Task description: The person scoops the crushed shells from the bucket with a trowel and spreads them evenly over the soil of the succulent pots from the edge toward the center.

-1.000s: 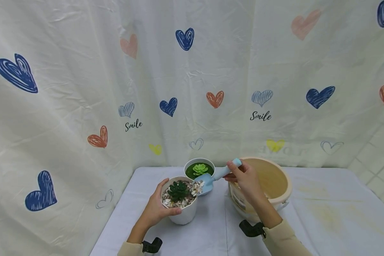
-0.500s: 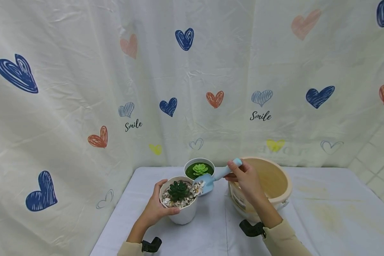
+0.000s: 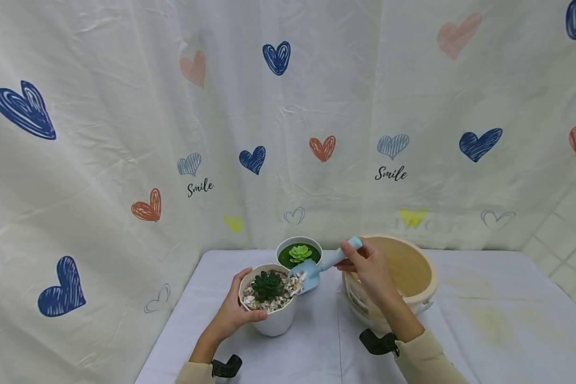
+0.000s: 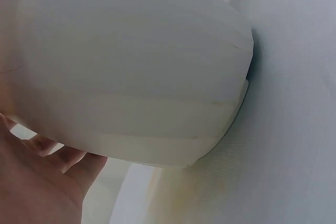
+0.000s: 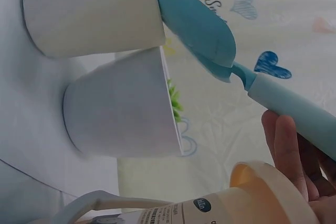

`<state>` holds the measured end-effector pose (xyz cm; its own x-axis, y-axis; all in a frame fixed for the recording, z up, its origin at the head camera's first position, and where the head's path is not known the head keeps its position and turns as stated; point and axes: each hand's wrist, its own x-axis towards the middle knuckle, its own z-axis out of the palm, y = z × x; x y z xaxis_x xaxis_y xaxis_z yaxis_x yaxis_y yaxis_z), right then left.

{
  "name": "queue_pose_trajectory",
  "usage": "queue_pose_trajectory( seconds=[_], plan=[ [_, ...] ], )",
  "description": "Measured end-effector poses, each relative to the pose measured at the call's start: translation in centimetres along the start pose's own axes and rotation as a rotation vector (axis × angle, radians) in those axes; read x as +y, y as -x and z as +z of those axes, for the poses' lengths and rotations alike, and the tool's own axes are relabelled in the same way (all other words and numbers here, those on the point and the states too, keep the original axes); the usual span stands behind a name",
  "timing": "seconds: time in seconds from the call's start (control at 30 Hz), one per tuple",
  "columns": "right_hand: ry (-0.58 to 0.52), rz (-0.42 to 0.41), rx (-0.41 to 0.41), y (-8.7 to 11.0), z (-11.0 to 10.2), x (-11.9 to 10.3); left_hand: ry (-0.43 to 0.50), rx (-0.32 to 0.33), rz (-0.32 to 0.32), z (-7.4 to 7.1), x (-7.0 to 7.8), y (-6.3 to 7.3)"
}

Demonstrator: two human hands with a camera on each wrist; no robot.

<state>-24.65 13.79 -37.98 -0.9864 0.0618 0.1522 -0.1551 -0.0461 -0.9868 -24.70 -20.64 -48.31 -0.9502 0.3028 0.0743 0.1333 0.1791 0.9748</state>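
Note:
My left hand [image 3: 230, 314] grips a white flower pot [image 3: 277, 322] from its left side, thumb at the front near the rim. A dark green succulent [image 3: 268, 286] grows in this pot, ringed by pale pebbles [image 3: 269, 305]. The pot's base meets the cloth in the left wrist view, where the pot wall [image 4: 131, 66] fills much of the frame. Between thumb and fingers, my right hand [image 3: 372, 272] holds a light blue trowel [image 3: 336, 258] by its handle. Its blade [image 5: 199, 30] slopes down to the pot's right rim, with pebbles [image 3: 295, 282] at the tip.
A second white pot [image 5: 121, 108] with a light green succulent [image 3: 300, 254] stands just behind the first. Under my right forearm is a cream bucket [image 3: 432, 290] with a handle. White cloth [image 3: 317, 352] covers the table; a heart-printed curtain [image 3: 336, 106] hangs behind.
The held pot's rim and my left hand have shifted very slightly left. The trowel stays almost still at the rim.

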Motion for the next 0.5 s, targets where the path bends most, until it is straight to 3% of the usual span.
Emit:
queue_pose_trajectory(
  seconds=[0.5],
  plan=[
    [0.015, -0.033, -0.003, 0.04, -0.12, 0.18, 0.011, 0.002, -0.001, 0.04, 0.19, 0.11]
  ],
)
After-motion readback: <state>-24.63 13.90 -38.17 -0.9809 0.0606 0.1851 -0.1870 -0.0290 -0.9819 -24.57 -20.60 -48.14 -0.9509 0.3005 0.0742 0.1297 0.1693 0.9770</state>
